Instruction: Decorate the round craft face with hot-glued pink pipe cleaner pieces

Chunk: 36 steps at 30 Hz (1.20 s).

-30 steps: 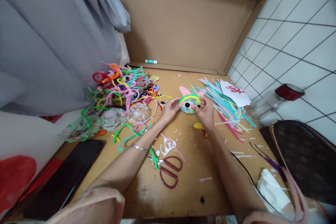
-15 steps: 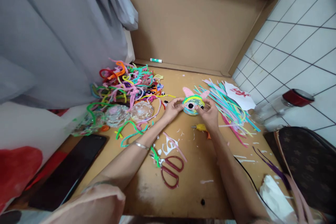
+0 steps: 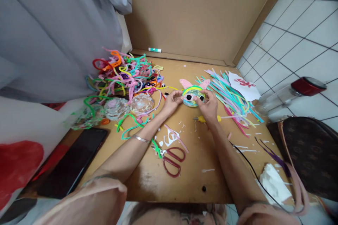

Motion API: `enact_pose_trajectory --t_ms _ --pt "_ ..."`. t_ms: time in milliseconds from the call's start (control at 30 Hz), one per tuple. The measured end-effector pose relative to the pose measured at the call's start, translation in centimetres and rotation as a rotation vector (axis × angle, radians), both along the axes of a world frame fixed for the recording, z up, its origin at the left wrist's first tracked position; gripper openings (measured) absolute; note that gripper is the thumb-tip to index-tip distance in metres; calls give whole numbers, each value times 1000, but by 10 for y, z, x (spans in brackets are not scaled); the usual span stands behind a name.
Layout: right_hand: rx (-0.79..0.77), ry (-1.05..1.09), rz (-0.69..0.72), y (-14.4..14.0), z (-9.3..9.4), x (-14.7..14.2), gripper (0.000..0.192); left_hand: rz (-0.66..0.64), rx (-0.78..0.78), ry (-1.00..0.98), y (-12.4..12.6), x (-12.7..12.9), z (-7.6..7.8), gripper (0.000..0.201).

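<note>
The left hand (image 3: 173, 102) is pinching the left edge of a round craft (image 3: 193, 104), and the right hand (image 3: 209, 106) is gripping its right side, thumb resting on the front between 2 eyes (image 3: 189, 97). The craft is facing the person over the middle of the tabletop (image 3: 190, 186), its 2 pink ears (image 3: 185, 83) pointing up; whether it is touching the surface, I cannot tell. A yellow tool (image 3: 201, 119) is lying partly behind the right hand. Scissors (image 3: 172, 158) are resting nearer the person, left of centre.
</note>
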State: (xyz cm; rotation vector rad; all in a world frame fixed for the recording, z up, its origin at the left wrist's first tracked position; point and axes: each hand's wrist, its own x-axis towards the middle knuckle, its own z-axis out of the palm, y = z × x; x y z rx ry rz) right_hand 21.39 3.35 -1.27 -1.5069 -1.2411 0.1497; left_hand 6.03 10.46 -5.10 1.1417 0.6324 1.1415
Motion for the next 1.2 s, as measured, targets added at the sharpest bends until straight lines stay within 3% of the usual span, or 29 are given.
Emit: enact_pose_trajectory --t_ms 367,933,1200 --pt "122 -56 38 -2 2 -4 19 100 99 102 -5 1 4 26" --pt "51 -72 76 -3 1 0 17 128 84 101 -3 5 5 16" --pt "35 -95 81 -5 1 -1 21 139 97 88 -2 7 3 21"
